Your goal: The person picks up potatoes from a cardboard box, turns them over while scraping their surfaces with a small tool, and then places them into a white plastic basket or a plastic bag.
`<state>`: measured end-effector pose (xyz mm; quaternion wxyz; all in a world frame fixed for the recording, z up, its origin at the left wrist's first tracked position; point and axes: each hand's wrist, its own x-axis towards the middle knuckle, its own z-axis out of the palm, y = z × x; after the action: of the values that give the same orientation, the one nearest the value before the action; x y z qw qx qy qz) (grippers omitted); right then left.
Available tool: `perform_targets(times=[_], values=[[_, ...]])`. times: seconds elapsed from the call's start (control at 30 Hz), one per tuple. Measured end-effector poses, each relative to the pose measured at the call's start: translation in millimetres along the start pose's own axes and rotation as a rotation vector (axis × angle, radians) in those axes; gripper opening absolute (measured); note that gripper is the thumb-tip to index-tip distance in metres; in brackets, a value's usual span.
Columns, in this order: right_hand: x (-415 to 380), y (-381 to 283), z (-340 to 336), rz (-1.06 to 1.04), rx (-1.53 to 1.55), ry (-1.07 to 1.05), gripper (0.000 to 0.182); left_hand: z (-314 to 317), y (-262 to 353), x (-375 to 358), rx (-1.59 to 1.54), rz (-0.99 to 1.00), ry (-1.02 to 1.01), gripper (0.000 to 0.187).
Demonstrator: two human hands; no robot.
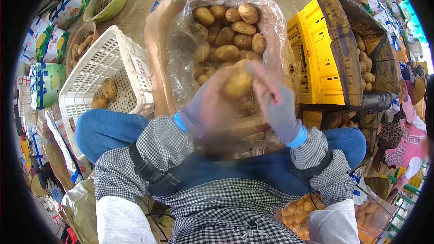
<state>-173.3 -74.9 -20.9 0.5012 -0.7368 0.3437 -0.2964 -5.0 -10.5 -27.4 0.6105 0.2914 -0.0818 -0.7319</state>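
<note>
A potato (238, 82) is in my left hand (209, 104), whose fingers close round its left side above the lined box. Just right of the same potato is my right hand (276, 103), its fingers pointing up and smeared by motion; whether they touch the potato I cannot make out. Both hands wear greyish fingerless coverings with blue bands at the wrists. Below them, the cardboard box (156, 58) with a clear plastic liner (178, 70) holds many loose potatoes (227, 53).
To the left stands a white plastic crate (142, 77) with a few potatoes (108, 89). Yellow crates (327, 54) are at the right, beside a dark-lined container of potatoes (365, 65). A green tub (118, 7) sits at back left. Another person (404, 142) is at far right.
</note>
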Motion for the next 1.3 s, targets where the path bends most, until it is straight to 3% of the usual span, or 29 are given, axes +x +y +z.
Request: perform_targets(times=[0.03, 0.1, 0.17, 0.23, 0.3, 0.33, 0.4, 0.47, 0.57, 0.67, 0.77, 0.87, 0.93, 1.03, 1.17, 1.23, 1.27, 1.3], values=[[9.4, 2.0, -6.8, 0.1, 0.138, 0.061, 0.045, 18.5, 8.0, -4.9, -0.015, -0.044, 0.054, 0.037], [15.9, 7.7, -8.4, -0.034, 0.1, 0.119, 0.039, 39.0, 17.8, -15.3, -0.148, -0.207, 0.041, 0.041], [6.1, -3.4, -6.2, 0.063, 0.133, 0.066, 0.04, 13.8, -9.4, -7.0, 0.222, 0.02, 0.09, 0.042], [-4.8, -12.7, -3.8, 0.114, 0.111, -0.043, 0.04, 9.8, -10.1, -5.4, 0.263, 0.048, 0.072, 0.043], [-4.6, -11.4, -4.6, 0.144, 0.112, -0.068, 0.041, 6.7, 6.6, -8.6, -0.021, -0.13, -0.014, 0.045], [3.5, -7.1, -9.4, 0.16, 0.133, -0.02, 0.041, 13.7, 10.0, -10.0, -0.036, -0.151, 0.039, 0.045], [4.2, -4.4, -10.1, 0.058, 0.084, 0.032, 0.039, 27.4, 13.5, -9.5, -0.068, -0.19, 0.135, 0.046], [-3.0, -4.4, -2.0, -0.178, -0.053, 0.023, 0.035, 23.0, 12.8, -8.3, -0.084, -0.127, 0.05, 0.046], [-7.4, -12.1, -3.0, -0.189, -0.025, -0.113, 0.035, 6.9, 8.5, -4.3, -0.03, -0.082, -0.007, 0.046], [7.8, -12.6, -11.6, 0.098, 0.135, 0.109, 0.037, 6.2, 5.5, -4.1, 0.016, -0.06, -0.011, 0.046], [-10.6, -10.4, 1.9, -0.154, -0.025, -0.085, 0.039, 2.1, 7.6, 0.1, -0.057, -0.06, -0.047, 0.045], [-12.2, 0.4, 3.1, -0.317, -0.148, -0.097, 0.038, -3.3, 10.4, -1.4, -0.108, -0.125, -0.099, 0.042], [2.7, -9.5, -12.0, 0.014, 0.009, 0.008, 0.038, 3.6, 11.8, -4.1, -0.115, -0.152, -0.115, 0.04], [9.3, -8.2, -15.6, 0.046, 0.044, 0.051, 0.038, 18.6, 15.9, -6.5, -0.13, -0.126, -0.117, 0.039], [1.3, -7.1, -2.2, -0.212, 0.016, 0.003, 0.036, 11.6, 13.9, -2.6, -0.167, -0.078, -0.091, 0.041], [5.6, -11.9, -6.5, -0.066, 0.087, 0.039, 0.035, 13.9, 13.7, -4.9, -0.137, -0.091, -0.031, 0.042], [10.2, -17.3, -12.8, 0.121, 0.182, 0.056, 0.034, 15.1, 13.5, -5.3, -0.113, -0.1, 0.009, 0.043], [9.6, -17.7, -13.8, 0.138, 0.175, 0.047, 0.034, 15.8, 14.2, -4.7, -0.087, -0.104, 0.049, 0.044]])
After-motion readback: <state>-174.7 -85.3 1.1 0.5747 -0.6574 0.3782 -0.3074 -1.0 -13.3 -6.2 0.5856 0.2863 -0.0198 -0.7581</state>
